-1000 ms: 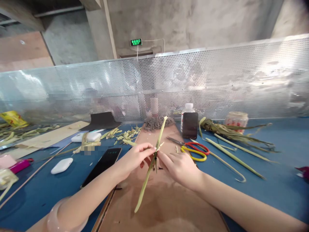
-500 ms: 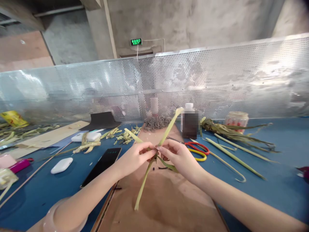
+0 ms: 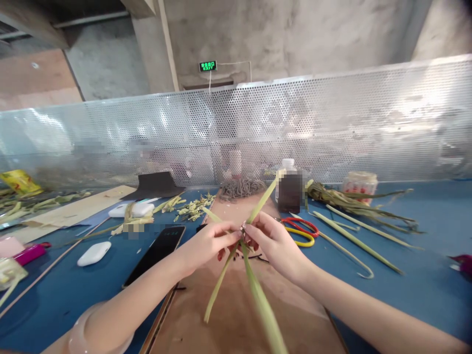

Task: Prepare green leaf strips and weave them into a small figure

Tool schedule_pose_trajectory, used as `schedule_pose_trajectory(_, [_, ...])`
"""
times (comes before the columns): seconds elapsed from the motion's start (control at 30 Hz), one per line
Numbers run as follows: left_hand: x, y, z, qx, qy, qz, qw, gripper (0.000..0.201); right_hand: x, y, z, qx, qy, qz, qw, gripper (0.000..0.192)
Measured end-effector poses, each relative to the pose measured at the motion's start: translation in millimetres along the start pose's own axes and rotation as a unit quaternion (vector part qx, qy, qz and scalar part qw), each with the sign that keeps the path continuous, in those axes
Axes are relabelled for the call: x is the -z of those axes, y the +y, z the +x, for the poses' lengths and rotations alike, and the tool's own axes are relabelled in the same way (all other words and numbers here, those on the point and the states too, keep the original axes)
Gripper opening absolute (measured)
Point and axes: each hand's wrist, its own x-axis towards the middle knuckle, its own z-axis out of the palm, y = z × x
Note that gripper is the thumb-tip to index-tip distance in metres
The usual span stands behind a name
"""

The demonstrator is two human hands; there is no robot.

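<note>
Nearest you, a broad green leaf strip (image 3: 260, 290) runs from your fingertips down to the bottom edge, over the brown board (image 3: 206, 334), its near end blurred. To its left a narrower strip (image 3: 217, 292) slants toward you, also above the board. A pale bangle (image 3: 83, 332) circles your left forearm.

Your left hand (image 3: 216, 240) and right hand (image 3: 272, 241) meet over the middle of the board. Each is pinching, thumb against fingers, at the point where the strips cross; whether they are knotted or only folded there cannot be made out, as your fingers cover most of it. Beyond the pinch, a pale strip (image 3: 263, 200) rises up and to the right, and another (image 3: 211, 215) points up and to the left.

On the blue table (image 3: 416, 305), left of the board: a black phone (image 3: 158, 250) and a white case (image 3: 94, 253). Right of your right hand: scissors (image 3: 309, 227) with red and yellow handles, then loose green stems (image 3: 363, 246).

Farther off: leaf scraps (image 3: 195, 207), a heap of grey cord (image 3: 241, 188) on the board's far end, a white-capped bottle (image 3: 288, 162), a dried-leaf bundle (image 3: 335, 195) and a clear jar (image 3: 360, 183). Behind all stands a perforated metal screen (image 3: 236, 123); above it, a lit green exit sign (image 3: 208, 66).
</note>
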Motion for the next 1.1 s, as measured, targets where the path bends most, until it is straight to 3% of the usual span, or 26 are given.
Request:
schedule_pose_trajectory(0.3, [3.7, 11, -4, -0.008, -0.013, 0.016, 1.000, 0.021, -4, 0, -4, 0.037, 0.046, 0.020, 0.998, 0.015])
schedule_pose_trajectory(0.43, [5.1, 8, -4, -0.028, 0.001, 0.073, 0.997, 0.025, -7, -1, -4, 0.025, 0.052, 0.035, 0.998, 0.015])
schedule_pose_trajectory(0.6, [1.2, -7, 1, -0.036, 0.082, 0.157, 0.983, 0.033, -9, 4, -3, -0.042, -0.006, -0.007, 0.999, 0.014])
schedule_pose_trajectory(0.77, [-2.7, -9, 0, -0.036, 0.145, 0.209, 0.966, 0.025, -8, 5, -2, -0.049, -0.042, -0.043, 0.997, 0.018])
schedule_pose_trajectory(1.1, [-0.9, -1, -3, -0.103, 0.137, 0.325, 0.930, 0.032, -10, 3, -4, -0.111, -0.066, 0.113, 0.985, 0.025])
